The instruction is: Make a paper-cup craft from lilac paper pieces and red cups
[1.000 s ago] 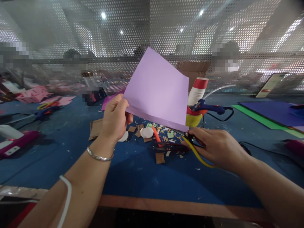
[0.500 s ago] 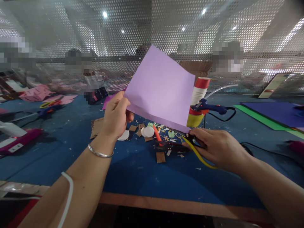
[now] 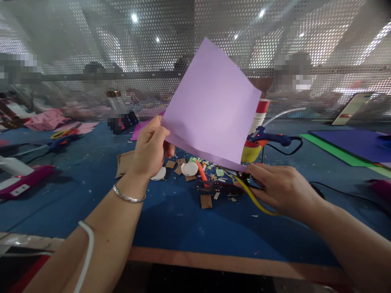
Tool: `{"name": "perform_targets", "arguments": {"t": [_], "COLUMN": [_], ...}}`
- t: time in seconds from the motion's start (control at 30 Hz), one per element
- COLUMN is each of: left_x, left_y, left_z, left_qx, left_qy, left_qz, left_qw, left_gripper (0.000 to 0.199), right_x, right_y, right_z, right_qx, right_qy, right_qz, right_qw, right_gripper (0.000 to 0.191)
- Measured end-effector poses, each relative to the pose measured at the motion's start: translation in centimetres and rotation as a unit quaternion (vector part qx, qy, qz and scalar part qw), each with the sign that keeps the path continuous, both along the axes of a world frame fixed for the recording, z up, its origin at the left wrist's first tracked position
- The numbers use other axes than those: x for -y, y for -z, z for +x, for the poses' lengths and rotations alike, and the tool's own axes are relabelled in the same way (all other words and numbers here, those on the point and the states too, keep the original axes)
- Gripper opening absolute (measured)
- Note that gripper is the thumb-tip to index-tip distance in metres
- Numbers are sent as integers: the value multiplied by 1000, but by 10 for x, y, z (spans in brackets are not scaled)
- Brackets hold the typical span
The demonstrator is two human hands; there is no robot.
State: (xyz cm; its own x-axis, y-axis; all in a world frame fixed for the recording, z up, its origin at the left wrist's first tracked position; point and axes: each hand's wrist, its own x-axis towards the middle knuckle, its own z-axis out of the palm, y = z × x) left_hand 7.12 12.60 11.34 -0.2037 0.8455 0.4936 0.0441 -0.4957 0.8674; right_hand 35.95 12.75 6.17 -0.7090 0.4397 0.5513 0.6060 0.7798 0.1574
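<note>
A sheet of light purple paper (image 3: 214, 106) is held up over the table, tilted, with a narrow strip folded or bent along its lower edge. My left hand (image 3: 152, 148) pinches its left corner between thumb and fingers. At the lower right corner my right hand (image 3: 275, 185) is closed around scissors with a yellow and black handle (image 3: 255, 199). The right fingertips touch that corner, and the scissors' blades are mostly hidden by the paper and hand. Below lie a dark tool (image 3: 209, 187), partly unclear, and an orange stick (image 3: 202, 173).
Paper scraps (image 3: 220, 173), cardboard squares (image 3: 206, 201) and white discs (image 3: 189, 169) lie beneath the sheet. A blue glue gun (image 3: 271, 137) rests at a yellow container (image 3: 252, 154), beside stacked paper cups (image 3: 262, 106). Coloured sheets (image 3: 342, 148) are right; a power strip (image 3: 27, 181) is left.
The upper part of the purple sheet has swung up and to the right, its top corner now higher. Both hands stay almost in place.
</note>
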Motion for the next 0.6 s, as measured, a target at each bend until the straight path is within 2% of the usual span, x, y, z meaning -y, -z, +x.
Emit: {"name": "perform_targets", "arguments": {"t": [0.2, 0.33, 0.6], "left_x": [-1, -2, -4], "left_y": [-1, -2, 2], "left_z": [0, 1, -1], "left_qx": [17, 29, 35], "left_qy": [-12, -11, 6], "left_qz": [-37, -65, -32], "left_qw": [999, 997, 999], "left_gripper": [16, 19, 20], "right_x": [3, 2, 0], "right_y": [-3, -2, 2], "right_z": [-3, -2, 0], "right_qx": [-8, 2, -2], "right_qy": [4, 0, 4], "right_qz": [-17, 0, 11], "right_qw": [1000, 1000, 1000], "right_gripper": [34, 34, 26]}}
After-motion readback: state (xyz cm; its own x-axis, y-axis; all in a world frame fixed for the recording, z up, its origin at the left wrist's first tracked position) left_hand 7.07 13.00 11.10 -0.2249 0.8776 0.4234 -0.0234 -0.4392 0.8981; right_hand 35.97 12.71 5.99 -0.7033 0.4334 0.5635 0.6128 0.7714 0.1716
